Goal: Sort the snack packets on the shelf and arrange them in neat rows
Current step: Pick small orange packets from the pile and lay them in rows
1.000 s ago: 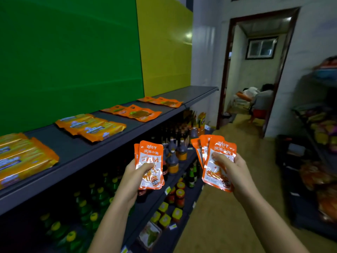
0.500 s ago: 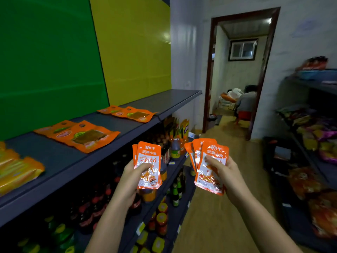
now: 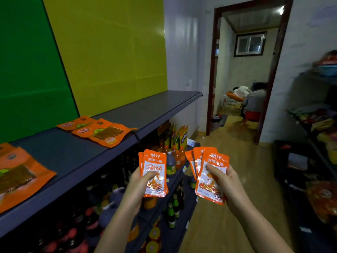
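— On the dark grey metal shelf (image 3: 76, 157), flat orange snack packets (image 3: 102, 133) lie grouped; the left hand (image 3: 139, 182) pinches two small orange-and-white sachets (image 3: 155, 167) before it.
— Right hand (image 3: 227, 185) grips a loose fan of sachets (image 3: 207, 187); one could slip floorward.

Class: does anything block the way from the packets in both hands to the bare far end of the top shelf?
Nothing visible does. The left hand holds the left packets and the right hand the right packets, in open air before the top shelf; its far end lies bare beyond the flat packets on it.
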